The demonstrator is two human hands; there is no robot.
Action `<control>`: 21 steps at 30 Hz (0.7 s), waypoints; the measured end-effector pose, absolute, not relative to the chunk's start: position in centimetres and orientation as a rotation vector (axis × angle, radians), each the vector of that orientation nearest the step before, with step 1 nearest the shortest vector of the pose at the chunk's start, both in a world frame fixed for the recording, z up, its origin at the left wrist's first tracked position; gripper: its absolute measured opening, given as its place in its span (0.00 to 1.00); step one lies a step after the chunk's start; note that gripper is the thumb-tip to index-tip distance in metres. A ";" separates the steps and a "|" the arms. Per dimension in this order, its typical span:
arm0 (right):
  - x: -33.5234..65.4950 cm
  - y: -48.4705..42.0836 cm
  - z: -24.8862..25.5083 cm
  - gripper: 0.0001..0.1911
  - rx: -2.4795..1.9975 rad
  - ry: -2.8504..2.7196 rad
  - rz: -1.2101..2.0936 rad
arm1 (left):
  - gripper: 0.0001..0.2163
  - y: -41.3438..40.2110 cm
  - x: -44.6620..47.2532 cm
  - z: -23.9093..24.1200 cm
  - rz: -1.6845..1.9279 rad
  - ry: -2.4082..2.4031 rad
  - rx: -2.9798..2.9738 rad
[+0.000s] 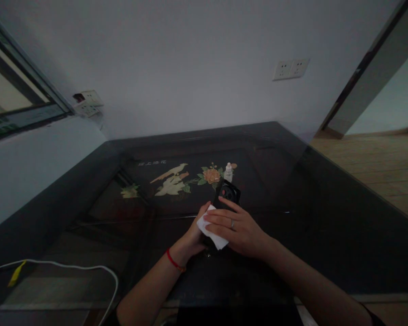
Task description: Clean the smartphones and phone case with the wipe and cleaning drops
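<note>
My left hand [194, 235], with a red string on its wrist, grips the lower end of a black phone [228, 194] that has a red dot near its camera. Over the phone's back lies my right hand [240, 228], a ring on one finger, its fingers pressing a white folded cloth [208, 230] against the phone. Just beyond the phone a small clear dropper bottle [228, 172] stands upright on the dark table [326, 217].
The dark glass-topped table carries an inlaid bird and flower picture [177, 179]. A white cable [88, 268] with a yellow tag [16, 274] runs along the near left. Wall sockets [290, 69] sit on the back wall; a doorway opens to the right.
</note>
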State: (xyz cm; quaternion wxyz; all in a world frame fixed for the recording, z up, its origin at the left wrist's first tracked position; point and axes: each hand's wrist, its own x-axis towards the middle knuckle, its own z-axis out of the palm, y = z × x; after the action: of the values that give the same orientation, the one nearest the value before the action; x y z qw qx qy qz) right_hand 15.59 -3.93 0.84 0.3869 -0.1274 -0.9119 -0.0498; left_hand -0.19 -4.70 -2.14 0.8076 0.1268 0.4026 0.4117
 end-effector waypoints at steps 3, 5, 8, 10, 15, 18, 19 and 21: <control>16.7 -2.4 0.8 0.16 -0.513 -2.290 -0.119 | 0.25 -5.1 0.5 -0.6 0.799 0.782 0.359; 17.4 -1.6 0.9 0.16 -0.617 -2.265 -0.096 | 0.30 -5.3 0.7 -0.2 0.735 0.726 0.458; 17.5 -1.3 1.1 0.16 -0.720 -2.199 -0.094 | 0.31 -5.5 0.8 -0.3 0.695 0.688 0.552; 17.2 -1.6 1.0 0.16 -0.701 -2.182 -0.110 | 0.30 -5.5 0.7 -0.5 0.707 0.701 0.549; 16.7 -1.9 0.6 0.17 -0.579 -2.241 -0.083 | 0.29 -5.5 0.4 -0.4 0.725 0.755 0.476; 17.7 -1.3 1.0 0.18 -0.776 -2.088 0.043 | 0.26 -5.6 0.1 -0.3 0.655 0.703 0.545; 18.2 -1.1 1.2 0.18 -0.842 -2.017 0.117 | 0.26 -5.6 0.0 -0.3 0.626 0.668 0.559; 19.0 -0.8 1.5 0.17 -0.940 -1.887 0.276 | 0.29 -5.6 -0.1 -0.4 0.596 0.590 0.545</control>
State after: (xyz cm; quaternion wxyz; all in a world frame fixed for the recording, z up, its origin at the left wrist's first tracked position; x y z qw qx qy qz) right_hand 18.98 -0.81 1.54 0.4862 -0.3864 -0.7755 0.1133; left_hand -0.13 -5.60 -0.39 0.8774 0.2614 0.2830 0.2858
